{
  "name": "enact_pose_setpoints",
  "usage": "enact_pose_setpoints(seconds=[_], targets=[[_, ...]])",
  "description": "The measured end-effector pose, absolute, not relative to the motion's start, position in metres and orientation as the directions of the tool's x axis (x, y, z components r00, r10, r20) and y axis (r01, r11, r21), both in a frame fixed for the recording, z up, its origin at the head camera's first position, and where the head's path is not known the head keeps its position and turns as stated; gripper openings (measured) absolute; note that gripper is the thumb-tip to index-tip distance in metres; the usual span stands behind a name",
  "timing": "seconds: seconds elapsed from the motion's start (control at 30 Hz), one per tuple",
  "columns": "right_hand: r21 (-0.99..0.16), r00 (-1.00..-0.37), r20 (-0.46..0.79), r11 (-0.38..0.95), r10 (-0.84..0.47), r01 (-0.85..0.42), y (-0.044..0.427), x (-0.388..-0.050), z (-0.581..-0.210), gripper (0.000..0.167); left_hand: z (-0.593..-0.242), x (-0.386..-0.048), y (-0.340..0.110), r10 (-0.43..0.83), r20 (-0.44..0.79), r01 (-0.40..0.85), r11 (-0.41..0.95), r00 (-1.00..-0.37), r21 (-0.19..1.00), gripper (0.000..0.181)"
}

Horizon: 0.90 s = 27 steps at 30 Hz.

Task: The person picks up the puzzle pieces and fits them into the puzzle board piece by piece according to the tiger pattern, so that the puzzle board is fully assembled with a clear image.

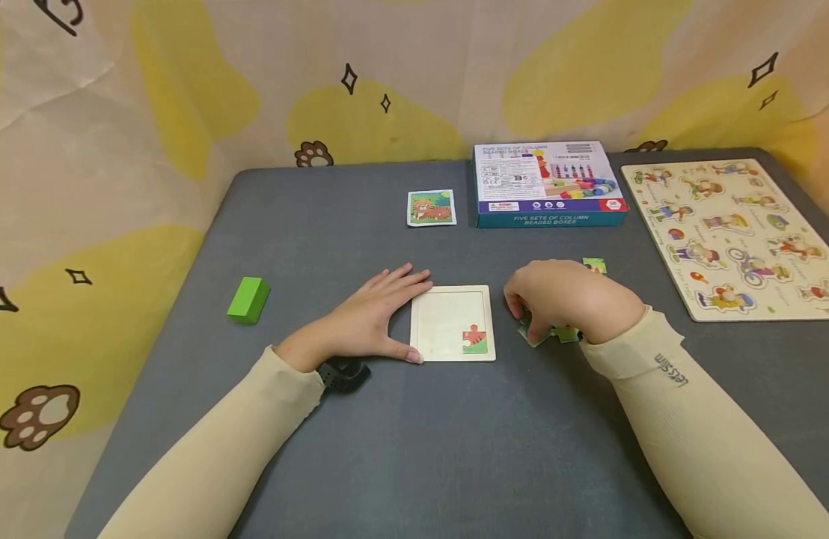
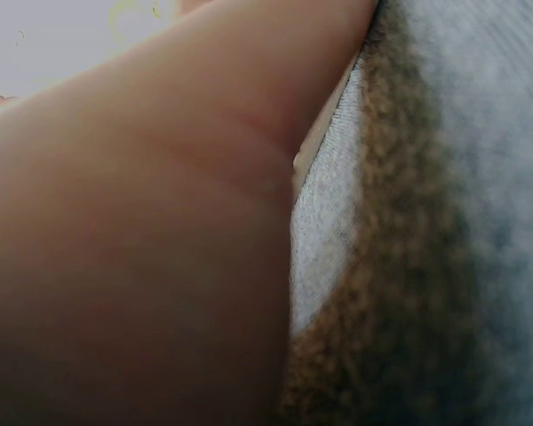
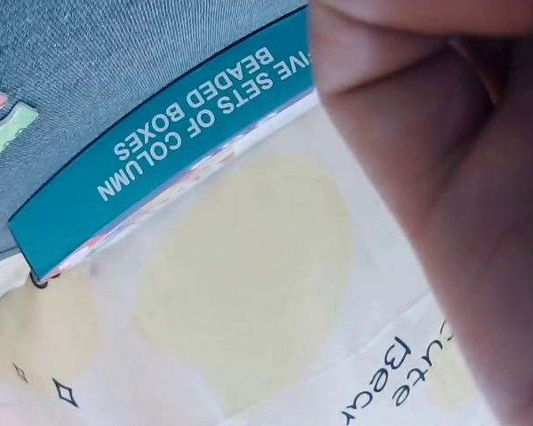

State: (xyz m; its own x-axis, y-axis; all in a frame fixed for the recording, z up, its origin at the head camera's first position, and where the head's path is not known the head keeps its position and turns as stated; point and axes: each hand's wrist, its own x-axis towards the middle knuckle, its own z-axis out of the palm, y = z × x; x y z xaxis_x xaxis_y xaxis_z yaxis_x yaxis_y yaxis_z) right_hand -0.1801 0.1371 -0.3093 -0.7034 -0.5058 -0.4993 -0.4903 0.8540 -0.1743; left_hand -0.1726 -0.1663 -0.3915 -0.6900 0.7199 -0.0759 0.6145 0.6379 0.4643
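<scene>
In the head view, a square puzzle tray lies at the middle of the table. One puzzle piece, red and green, sits in its lower right corner. My left hand has its fingers spread, with fingertips and thumb touching the tray's left side. To the right of the tray, my right hand pinches a puzzle piece between thumb and fingers, low over the table. Beside it lies a green piece, partly covered by the hand. Another green piece shows behind that hand. The left wrist view is mostly blurred skin.
A small fox picture card lies behind the tray. At the back stands a beaded-column box, also in the right wrist view. On the right lies a picture board. A green block rests at left. Patterned cloth borders the table.
</scene>
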Motion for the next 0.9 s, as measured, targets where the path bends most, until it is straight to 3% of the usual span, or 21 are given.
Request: enact_pose_setpoints(seconds=[0.2,0.4,0.6,0.9], targets=[[-0.179,-0.674,-0.550,0.859,-0.492,-0.480,0.1370,-0.1835,-0.3119,0.037,-0.3933,-0.1732,-0.1663,0.721,-0.065,0.623,0.636,-0.690,0.455,0.111],[-0.260,-0.636,-0.549,0.834,-0.543,-0.488,0.1386,-0.1826,-0.3117,0.036,-0.3934,-0.1728,-0.1661,0.721,-0.076,0.619,0.639,-0.689,0.457,0.112],[-0.381,-0.566,-0.519,0.766,-0.640,-0.517,0.1389,-0.1822,-0.3092,0.015,-0.3914,-0.1714,-0.1659,0.717,-0.083,0.610,0.643,-0.692,0.463,0.112],[-0.458,-0.685,-0.284,0.722,-0.671,-0.518,0.1340,-0.1824,-0.3066,0.013,-0.3902,-0.1714,-0.1664,0.713,-0.091,0.606,0.650,-0.695,0.459,0.112]])
